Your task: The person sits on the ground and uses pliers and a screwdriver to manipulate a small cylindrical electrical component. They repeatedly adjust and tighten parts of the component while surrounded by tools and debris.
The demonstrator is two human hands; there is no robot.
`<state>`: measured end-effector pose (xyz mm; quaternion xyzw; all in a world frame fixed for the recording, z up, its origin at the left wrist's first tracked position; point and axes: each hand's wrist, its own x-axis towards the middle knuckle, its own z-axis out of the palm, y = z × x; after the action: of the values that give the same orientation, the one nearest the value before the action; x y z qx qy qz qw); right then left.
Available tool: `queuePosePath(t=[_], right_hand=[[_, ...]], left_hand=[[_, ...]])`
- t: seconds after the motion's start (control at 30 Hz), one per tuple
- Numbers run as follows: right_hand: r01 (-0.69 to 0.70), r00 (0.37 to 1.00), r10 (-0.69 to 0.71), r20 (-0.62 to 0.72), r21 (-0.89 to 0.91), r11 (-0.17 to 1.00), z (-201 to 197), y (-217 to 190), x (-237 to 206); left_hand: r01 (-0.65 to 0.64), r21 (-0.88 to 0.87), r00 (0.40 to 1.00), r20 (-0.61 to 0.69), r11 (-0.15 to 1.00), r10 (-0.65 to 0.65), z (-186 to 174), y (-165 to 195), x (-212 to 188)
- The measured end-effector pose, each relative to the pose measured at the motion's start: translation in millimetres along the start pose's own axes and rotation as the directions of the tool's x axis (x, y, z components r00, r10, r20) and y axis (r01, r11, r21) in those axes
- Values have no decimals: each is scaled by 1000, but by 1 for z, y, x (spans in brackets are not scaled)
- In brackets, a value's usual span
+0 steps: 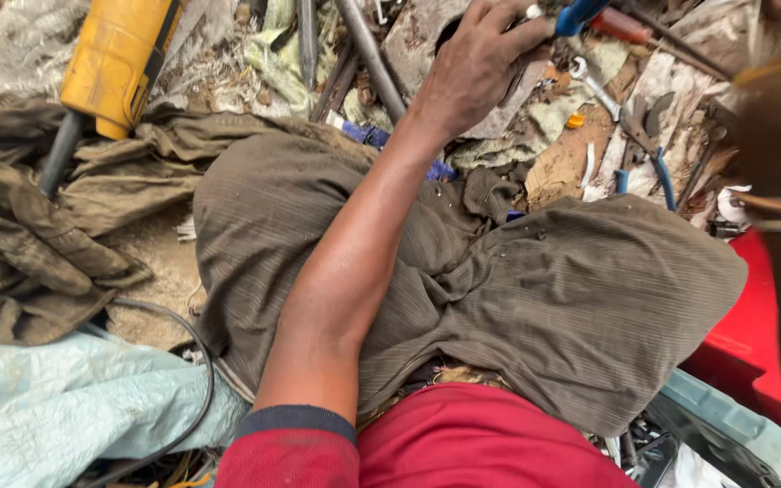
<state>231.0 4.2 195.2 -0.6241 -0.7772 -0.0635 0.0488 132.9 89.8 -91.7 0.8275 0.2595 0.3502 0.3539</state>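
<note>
Reaching forward, the left hand (476, 63) has its fingers (526, 32) clenched around a blue-handled metal tool (580, 14). Scattered steel spanners (594, 86) lie just beside it. Right hand out of view.

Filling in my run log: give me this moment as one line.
left hand: grips blue-handled tool | right hand: not in view | nearby: wrench, metal rod, yellow power tool | seated, brown trousers

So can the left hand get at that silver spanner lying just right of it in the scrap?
Probably yes. The left hand is already stretched out into the pile, gripping a blue-handled tool, and the spanner lies uncovered close beside it. The hand would need to free its fingers first.
</note>
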Motion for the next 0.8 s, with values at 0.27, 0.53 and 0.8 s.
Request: queuePosePath(t=[0.27, 0.53, 0.8], right_hand=[[-25, 998, 28, 57, -50, 998, 10, 12, -22], [-125, 987, 137, -79, 147, 981, 25, -4, -8], [-214, 946, 241, -219, 140, 967, 91, 6, -15]], left_hand=[[-91, -2, 995, -48, 996, 91, 2, -1, -4], [-2, 7, 1000, 24, 1000, 2, -12, 11, -3], [-39, 21, 996, 77, 999, 37, -11, 10, 1]])
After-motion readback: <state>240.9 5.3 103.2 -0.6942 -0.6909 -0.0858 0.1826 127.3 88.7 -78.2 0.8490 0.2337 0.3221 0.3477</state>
